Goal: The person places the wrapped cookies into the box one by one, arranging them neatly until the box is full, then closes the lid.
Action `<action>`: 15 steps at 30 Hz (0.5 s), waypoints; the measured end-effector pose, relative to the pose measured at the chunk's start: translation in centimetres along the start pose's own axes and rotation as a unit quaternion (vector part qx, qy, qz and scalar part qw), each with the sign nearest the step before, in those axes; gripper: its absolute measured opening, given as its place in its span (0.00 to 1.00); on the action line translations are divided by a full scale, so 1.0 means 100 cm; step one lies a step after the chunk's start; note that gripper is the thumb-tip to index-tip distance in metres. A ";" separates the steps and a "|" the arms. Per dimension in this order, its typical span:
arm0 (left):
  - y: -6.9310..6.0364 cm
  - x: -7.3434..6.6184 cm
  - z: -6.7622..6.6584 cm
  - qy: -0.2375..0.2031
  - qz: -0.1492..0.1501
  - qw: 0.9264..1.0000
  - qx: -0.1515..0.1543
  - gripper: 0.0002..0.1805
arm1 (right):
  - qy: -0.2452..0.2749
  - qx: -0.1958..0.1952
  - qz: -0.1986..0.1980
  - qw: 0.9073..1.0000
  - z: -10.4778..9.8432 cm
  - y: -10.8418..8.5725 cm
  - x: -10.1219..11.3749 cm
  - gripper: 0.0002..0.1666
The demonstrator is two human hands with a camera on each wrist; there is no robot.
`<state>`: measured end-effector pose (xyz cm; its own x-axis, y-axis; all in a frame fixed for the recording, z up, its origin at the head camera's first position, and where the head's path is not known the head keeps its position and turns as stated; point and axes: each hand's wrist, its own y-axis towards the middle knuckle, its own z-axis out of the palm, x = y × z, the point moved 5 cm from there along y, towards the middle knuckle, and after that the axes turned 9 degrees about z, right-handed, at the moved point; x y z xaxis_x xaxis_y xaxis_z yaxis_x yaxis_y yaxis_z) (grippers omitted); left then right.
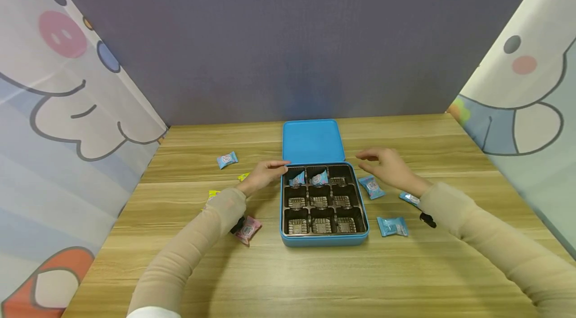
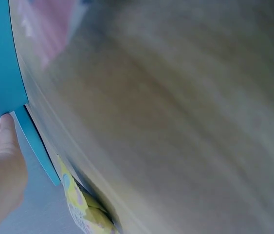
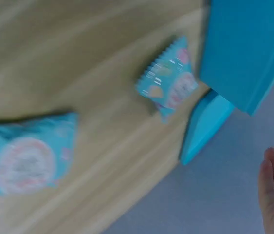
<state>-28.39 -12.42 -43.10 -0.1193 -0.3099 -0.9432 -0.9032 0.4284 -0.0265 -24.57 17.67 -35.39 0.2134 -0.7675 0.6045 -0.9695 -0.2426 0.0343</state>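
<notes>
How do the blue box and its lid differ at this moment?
The box stands nearer the person, while the lid lies beyond it. The box is fitted with a dark tray of nine compartments; the lid is one plain panel. The box holds two blue-wrapped packets in its far row, whereas nothing sits on the lid. Both are blue.

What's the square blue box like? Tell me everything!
The square blue box, metal-looking, sits flat and open on the wooden table. Its dark plastic tray has nine compartments; the far left and far middle ones each hold a blue wrapped candy. A flat blue lid lies beyond; the bare left hand touches its far left corner.
</notes>
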 end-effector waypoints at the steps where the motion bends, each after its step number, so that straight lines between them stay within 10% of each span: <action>1: 0.000 0.000 0.000 0.001 -0.001 1.000 0.000 0.20 | 0.006 -0.002 0.005 1.000 0.000 -0.002 -0.003 0.18; 15: 0.000 -0.002 0.000 0.005 -0.006 1.000 -0.004 0.20 | 0.025 -0.011 0.048 0.998 0.005 -0.025 -0.038 0.21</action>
<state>-28.41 -12.36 -42.96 -0.1122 -0.3228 -0.9398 -0.9076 0.4184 -0.0353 -22.86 20.88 -38.13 0.1137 -0.7553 0.6455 -0.9877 -0.1561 -0.0086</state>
